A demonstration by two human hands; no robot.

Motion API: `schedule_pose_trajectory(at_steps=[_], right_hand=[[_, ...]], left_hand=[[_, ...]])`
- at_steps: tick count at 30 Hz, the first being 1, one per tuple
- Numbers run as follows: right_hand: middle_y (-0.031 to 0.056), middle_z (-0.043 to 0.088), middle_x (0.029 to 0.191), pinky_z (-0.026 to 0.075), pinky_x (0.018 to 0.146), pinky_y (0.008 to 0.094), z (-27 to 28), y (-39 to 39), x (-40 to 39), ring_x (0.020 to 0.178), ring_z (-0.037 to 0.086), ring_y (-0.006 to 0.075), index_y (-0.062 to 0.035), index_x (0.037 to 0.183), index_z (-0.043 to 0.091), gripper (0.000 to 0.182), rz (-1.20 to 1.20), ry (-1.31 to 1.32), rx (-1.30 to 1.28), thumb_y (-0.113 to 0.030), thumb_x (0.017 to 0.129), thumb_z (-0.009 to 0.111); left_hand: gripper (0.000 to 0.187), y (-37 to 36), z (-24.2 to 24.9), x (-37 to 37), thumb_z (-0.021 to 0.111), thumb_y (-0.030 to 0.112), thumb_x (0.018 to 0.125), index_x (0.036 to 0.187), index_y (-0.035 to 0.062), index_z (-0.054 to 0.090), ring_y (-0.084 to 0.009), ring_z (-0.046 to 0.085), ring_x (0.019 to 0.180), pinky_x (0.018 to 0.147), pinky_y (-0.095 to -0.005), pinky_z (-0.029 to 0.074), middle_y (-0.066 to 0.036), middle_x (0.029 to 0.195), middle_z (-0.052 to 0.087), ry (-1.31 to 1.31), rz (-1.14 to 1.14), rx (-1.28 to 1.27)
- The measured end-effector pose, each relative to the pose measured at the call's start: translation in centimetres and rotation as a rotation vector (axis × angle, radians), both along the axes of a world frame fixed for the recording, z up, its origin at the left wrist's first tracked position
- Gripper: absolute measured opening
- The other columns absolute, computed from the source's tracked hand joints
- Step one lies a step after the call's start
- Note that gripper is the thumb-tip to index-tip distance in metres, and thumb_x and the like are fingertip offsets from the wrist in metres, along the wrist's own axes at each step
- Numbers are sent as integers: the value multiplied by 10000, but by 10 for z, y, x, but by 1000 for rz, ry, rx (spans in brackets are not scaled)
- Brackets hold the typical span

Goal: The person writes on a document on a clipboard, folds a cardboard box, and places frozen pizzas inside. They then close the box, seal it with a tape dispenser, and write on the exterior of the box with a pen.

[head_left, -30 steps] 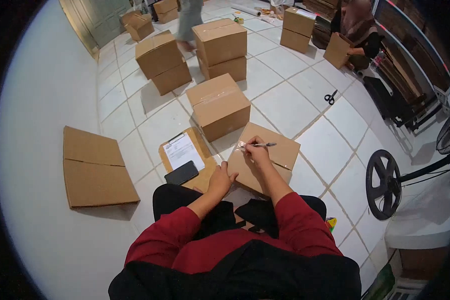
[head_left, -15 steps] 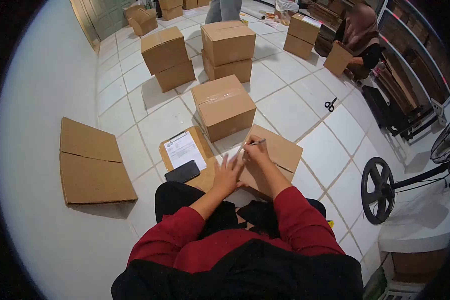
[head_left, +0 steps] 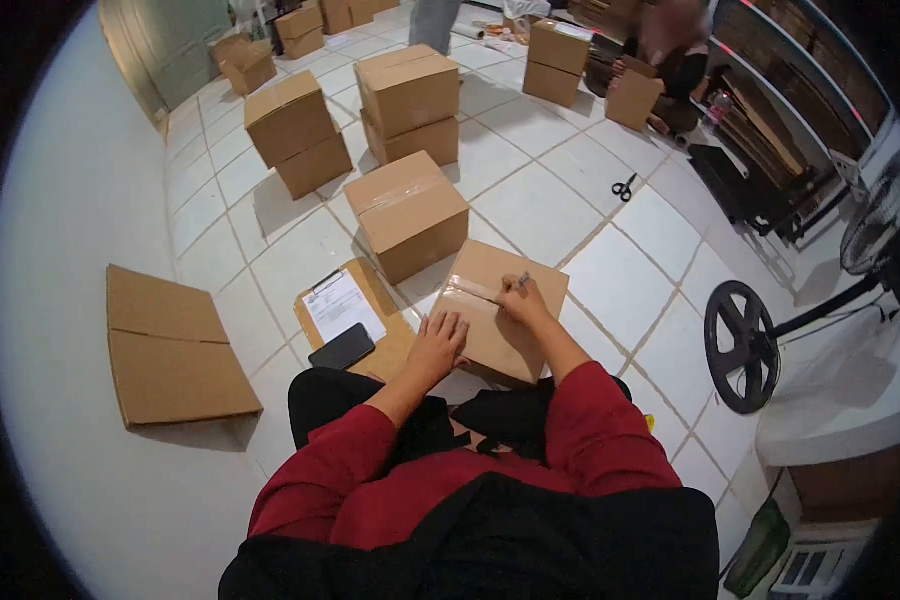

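A closed cardboard box (head_left: pixel 495 345) with clear tape along its top stands in front of me, close to my knees. My right hand (head_left: pixel 520 302) is pinched around a marker pen (head_left: pixel 523 281) and rests on the box top beside the tape; the pen's tip is hidden by the fingers. My left hand (head_left: pixel 440 343) lies at the box's left edge, its fingers stretched out and slightly apart. To the left, a dark phone (head_left: pixel 342 346) lies on a brown folder or envelope, below a clipboard (head_left: pixel 305 310) holding a printed sheet (head_left: pixel 336 305).
Beyond is another taped box (head_left: pixel 410 215), with stacked boxes (head_left: pixel 410 95) behind it. A flattened carton (head_left: pixel 180 350) leans at the left wall. Scissors (head_left: pixel 624 188) lie on the tiles. A fan's round base (head_left: pixel 742 347) stands right. A person (head_left: pixel 675 65) handles cardboard (head_left: pixel 633 97) at the back.
My right hand has moved with the marker from the box's left part toward its middle, beside the tape. My left hand has settled at the left edge. The whole view has shifted.
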State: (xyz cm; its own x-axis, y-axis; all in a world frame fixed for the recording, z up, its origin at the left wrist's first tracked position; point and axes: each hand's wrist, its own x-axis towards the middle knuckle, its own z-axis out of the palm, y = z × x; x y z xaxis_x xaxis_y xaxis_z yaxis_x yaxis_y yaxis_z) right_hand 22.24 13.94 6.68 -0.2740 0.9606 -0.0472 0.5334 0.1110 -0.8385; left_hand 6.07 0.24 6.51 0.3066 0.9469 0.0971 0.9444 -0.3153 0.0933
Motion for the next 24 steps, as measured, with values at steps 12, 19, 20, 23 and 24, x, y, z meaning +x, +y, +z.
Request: schedule_pose_trajectory(at_steps=[12,19,20,23,24], right_hand=[[189,556,634,445,628,409,-19,-4,196,639,556,351,-13,771,562,196,-273,-405,52,-160,719,443],[179,521,1069,423,800,321,-50,18,122,911,553,264,-61,1183,405,388,-247,-76,210,-53,797,443],[178,559,998,445,755,334,-12,11,110,875,570,245,-81,1258,290,515,-76,-137,-93,-93,781,484],[200,561,951,447,730,357,-25,10,93,858,564,296,-79,1272,247,585,-177,-82,-51,-136,756,517],[206,544,980,438,747,363,-27,11,89,882,545,324,-60,1250,296,544,-220,-210,48,-119,753,509]], left_hand=[[662,17,22,45,536,487,678,1201,116,371,-320,355,1101,870,-569,264,-125,1208,382,65,124,-98],[587,80,-4,77,439,461,768,1152,20,397,-301,377,1057,826,-505,320,-133,1113,434,26,-97,42],[540,78,6,79,446,440,771,1088,3,448,-283,420,962,778,-436,354,-130,1021,470,11,-121,30],[445,79,6,76,451,403,781,961,2,518,-277,444,913,752,-395,366,-134,946,484,-27,-189,101],[427,78,10,76,451,398,782,937,8,526,-277,452,899,746,-395,365,-134,936,486,-40,-198,84]])
